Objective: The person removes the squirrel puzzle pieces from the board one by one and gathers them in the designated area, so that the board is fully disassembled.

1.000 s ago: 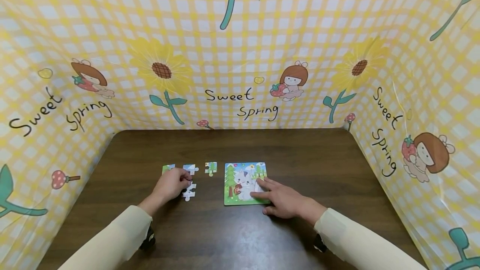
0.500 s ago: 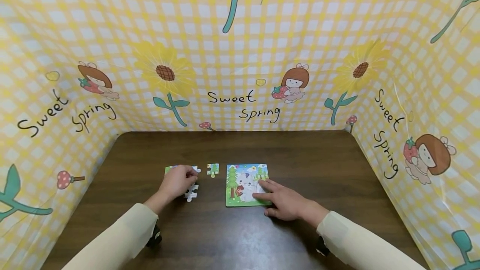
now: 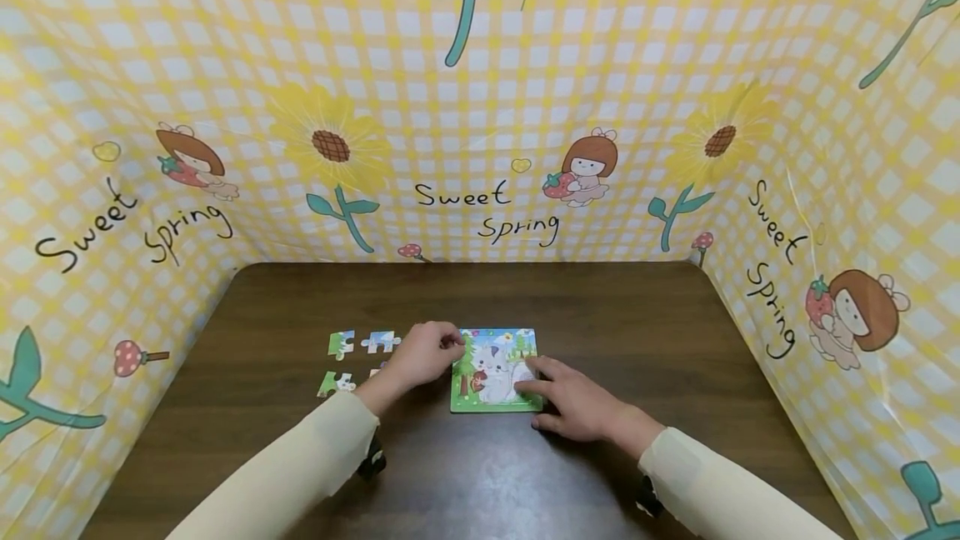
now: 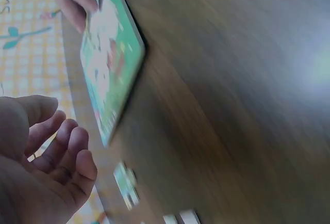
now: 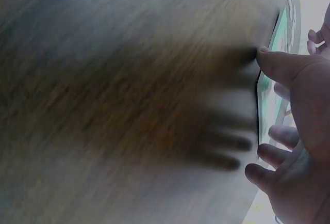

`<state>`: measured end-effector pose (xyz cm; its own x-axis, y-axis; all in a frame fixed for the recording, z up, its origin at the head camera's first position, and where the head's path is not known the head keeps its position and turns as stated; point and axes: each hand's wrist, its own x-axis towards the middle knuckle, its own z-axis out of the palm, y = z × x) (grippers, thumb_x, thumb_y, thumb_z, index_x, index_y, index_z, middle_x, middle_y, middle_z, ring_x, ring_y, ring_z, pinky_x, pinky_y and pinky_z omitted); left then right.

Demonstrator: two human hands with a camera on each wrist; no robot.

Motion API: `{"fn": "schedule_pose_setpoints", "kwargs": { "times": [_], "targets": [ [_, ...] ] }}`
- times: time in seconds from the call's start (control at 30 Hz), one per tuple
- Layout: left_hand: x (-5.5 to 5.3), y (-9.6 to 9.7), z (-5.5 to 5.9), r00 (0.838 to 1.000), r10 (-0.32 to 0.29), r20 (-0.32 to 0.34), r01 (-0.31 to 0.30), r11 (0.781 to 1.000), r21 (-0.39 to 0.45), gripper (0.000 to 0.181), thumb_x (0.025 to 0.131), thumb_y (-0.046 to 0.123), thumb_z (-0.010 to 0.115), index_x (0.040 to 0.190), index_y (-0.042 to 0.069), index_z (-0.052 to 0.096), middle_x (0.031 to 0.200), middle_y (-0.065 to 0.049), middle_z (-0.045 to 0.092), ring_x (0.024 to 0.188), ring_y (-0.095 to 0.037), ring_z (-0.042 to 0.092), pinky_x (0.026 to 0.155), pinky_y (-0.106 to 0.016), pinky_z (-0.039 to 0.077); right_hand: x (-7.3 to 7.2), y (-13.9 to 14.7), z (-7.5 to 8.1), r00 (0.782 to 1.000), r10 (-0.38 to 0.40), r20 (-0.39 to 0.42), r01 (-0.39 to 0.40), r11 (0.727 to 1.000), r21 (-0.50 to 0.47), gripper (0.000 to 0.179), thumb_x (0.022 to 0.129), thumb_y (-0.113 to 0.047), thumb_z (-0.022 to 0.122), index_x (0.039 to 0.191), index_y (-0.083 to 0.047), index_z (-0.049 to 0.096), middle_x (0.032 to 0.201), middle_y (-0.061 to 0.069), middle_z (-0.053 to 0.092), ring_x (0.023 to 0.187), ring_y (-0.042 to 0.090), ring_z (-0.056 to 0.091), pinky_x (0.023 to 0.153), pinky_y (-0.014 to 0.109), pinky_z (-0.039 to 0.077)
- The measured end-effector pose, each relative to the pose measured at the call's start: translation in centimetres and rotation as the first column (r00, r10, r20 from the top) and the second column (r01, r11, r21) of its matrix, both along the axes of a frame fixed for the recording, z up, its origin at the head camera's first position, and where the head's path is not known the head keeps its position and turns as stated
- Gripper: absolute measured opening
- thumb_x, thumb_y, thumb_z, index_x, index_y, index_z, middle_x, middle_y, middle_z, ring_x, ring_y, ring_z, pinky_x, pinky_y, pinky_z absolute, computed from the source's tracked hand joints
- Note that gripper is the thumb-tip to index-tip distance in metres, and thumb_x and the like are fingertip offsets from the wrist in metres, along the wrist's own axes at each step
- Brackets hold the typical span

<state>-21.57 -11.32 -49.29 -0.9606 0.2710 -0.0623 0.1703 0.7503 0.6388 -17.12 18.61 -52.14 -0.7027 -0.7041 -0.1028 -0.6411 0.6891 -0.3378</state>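
A square jigsaw puzzle (image 3: 491, 369), showing a white cartoon animal among green trees, lies flat on the table. At its upper left corner is my left hand (image 3: 423, 357), palm partly turned inward. The left wrist view shows this hand's fingers (image 4: 77, 139) loosely curled, the thumb close to the index finger, and no piece visible between them. My right hand (image 3: 573, 398) lies over the puzzle's right side with its fingers spread, some of them on the picture. Left of the puzzle lie loose jigsaw pieces, among them a green-and-blue piece (image 3: 341, 346) and a sky-coloured piece (image 3: 381, 342).
A green-and-white piece (image 3: 334, 383) lies nearer on the left. Another piece (image 4: 126, 185) sits just off the puzzle's edge, hidden by the left hand in the head view. Yellow checked cloth (image 3: 480, 107) rises behind and beside the brown table (image 3: 600, 298).
My left hand has moved right, from over the loose pieces to the puzzle's upper left corner, uncovering pieces on the left. My right hand has stayed at the puzzle's right side.
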Motion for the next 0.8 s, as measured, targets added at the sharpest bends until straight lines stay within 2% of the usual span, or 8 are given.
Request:
{"fn": "schedule_pose_setpoints", "kwargs": {
  "times": [0.17, 0.23, 0.37, 0.57, 0.8],
  "targets": [
    [-0.2, 3.0, -0.2, 0.997, -0.067, 0.031, 0.066, 0.997, 0.042, 0.018, 0.096, 0.019, 0.069, 0.108, 0.009, 0.076, 0.091, 0.001, 0.07, 0.08, -0.013, 0.06, 0.074, -0.032, 0.052, -0.3, 0.7, 0.0, 0.999, -0.037, -0.006, 0.036, 0.998, -0.042, 0.054, 0.096, -0.038, 0.073, 0.145, -0.022, 0.06, 0.162, 0.019, 0.036, 0.149, 0.037, 0.036, 0.114, 0.054, 0.04],
    [-0.2, 4.0, -0.4, 0.994, -0.094, 0.058, 0.091, 0.994, 0.056, 0.02, 0.096, 0.019, 0.068, 0.111, 0.008, 0.076, 0.095, -0.001, 0.071, 0.075, -0.013, 0.062, 0.07, -0.033, 0.053, -0.3, 1.0, -0.1, 0.999, -0.038, -0.001, 0.038, 0.998, -0.049, 0.053, 0.096, -0.037, 0.073, 0.145, -0.023, 0.06, 0.162, 0.019, 0.036, 0.149, 0.038, 0.036, 0.113, 0.056, 0.04],
    [-0.2, 5.4, -1.0, 0.989, -0.132, 0.071, 0.129, 0.991, 0.043, 0.024, 0.096, 0.017, 0.067, 0.117, 0.006, 0.075, 0.102, -0.005, 0.073, 0.074, -0.013, 0.063, 0.07, -0.034, 0.054, -0.3, 1.2, -0.2, 1.0, -0.031, -0.002, 0.031, 0.999, -0.045, 0.052, 0.096, -0.038, 0.071, 0.145, -0.024, 0.06, 0.163, 0.018, 0.036, 0.149, 0.039, 0.035, 0.114, 0.057, 0.039],
    [-0.3, 6.1, -1.5, 0.988, -0.125, 0.093, 0.122, 0.992, 0.042, 0.024, 0.097, 0.015, 0.067, 0.117, 0.004, 0.075, 0.109, -0.008, 0.074, 0.088, -0.016, 0.064, 0.078, -0.037, 0.056, -0.2, 1.2, -0.3, 1.0, -0.024, -0.012, 0.024, 0.999, -0.043, 0.051, 0.096, -0.037, 0.071, 0.145, -0.024, 0.061, 0.162, 0.019, 0.036, 0.149, 0.042, 0.035, 0.114, 0.059, 0.038],
    [-0.5, 6.1, -1.7, 0.983, -0.124, 0.136, 0.115, 0.991, 0.075, 0.025, 0.097, 0.014, 0.068, 0.118, 0.003, 0.075, 0.108, -0.01, 0.074, 0.087, -0.018, 0.066, 0.073, -0.034, 0.057, -0.3, 1.0, -0.2, 1.0, -0.018, -0.01, 0.018, 1.0, -0.021, 0.051, 0.096, -0.037, 0.072, 0.145, -0.025, 0.06, 0.162, 0.019, 0.037, 0.148, 0.042, 0.036, 0.114, 0.058, 0.038]
  ]
}}
